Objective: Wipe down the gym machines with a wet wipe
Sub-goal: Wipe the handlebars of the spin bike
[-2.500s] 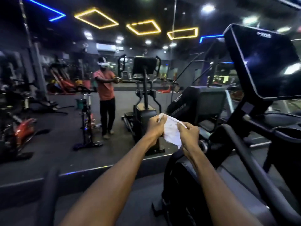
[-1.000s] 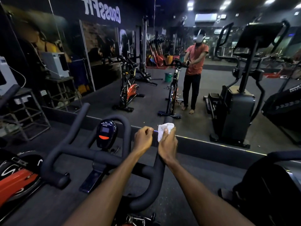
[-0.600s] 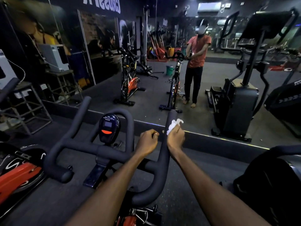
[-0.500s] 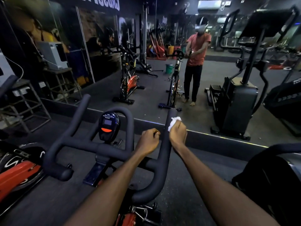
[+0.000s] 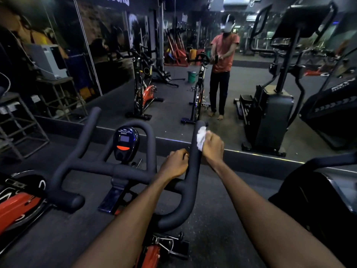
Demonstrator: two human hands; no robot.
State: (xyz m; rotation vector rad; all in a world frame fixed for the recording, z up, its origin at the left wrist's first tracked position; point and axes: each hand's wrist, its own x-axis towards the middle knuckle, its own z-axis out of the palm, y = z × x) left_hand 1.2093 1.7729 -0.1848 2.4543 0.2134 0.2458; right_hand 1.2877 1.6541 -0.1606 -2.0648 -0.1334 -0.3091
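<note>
Since half a second ago, the right hand (image 5: 212, 145) has slid the wipe (image 5: 201, 137) slightly up the handlebar (image 5: 190, 182) toward its tip. Head view: right grip curls closed, pressing the crumpled white wipe against the bar's upright right prong. Left hand (image 5: 174, 164) wraps the same prong just below. A console (image 5: 125, 143) sits at centre, facing a mirror (image 5: 222, 74).
</note>
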